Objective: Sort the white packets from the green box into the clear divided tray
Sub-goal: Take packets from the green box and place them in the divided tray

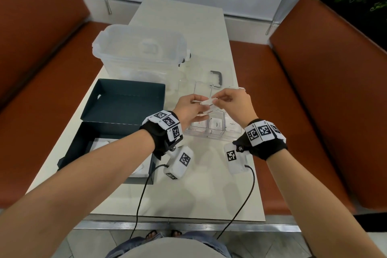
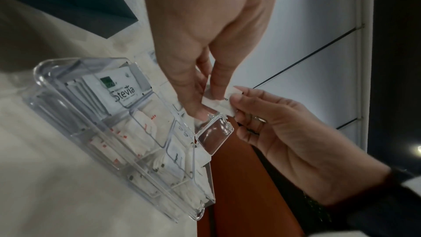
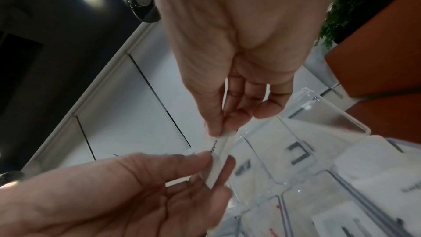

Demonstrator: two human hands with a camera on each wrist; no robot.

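Both hands meet above the clear divided tray (image 1: 211, 134), pinching one small white packet (image 1: 207, 102) between them. My left hand (image 1: 203, 106) pinches its left end and my right hand (image 1: 216, 98) its right end. In the left wrist view the packet (image 2: 219, 104) hangs over the tray (image 2: 45, 68), whose compartments hold several white packets, one reading Stevia (image 2: 123, 93). In the right wrist view the packet (image 3: 216, 156) stands edge-on between my right hand (image 3: 219, 131) and my left hand (image 3: 218, 159). The dark green box (image 1: 69, 153) lies open at the near left with white packets (image 1: 100, 144) inside.
The box's lid (image 1: 125, 100) lies behind its base. A big clear lidded bin (image 1: 140, 52) stands at the back left. Beyond the tray lies a clear lid with a grey handle (image 1: 217, 77). Brown benches (image 1: 314, 90) flank the narrow table (image 1: 199, 195). Cables hang from both wrists.
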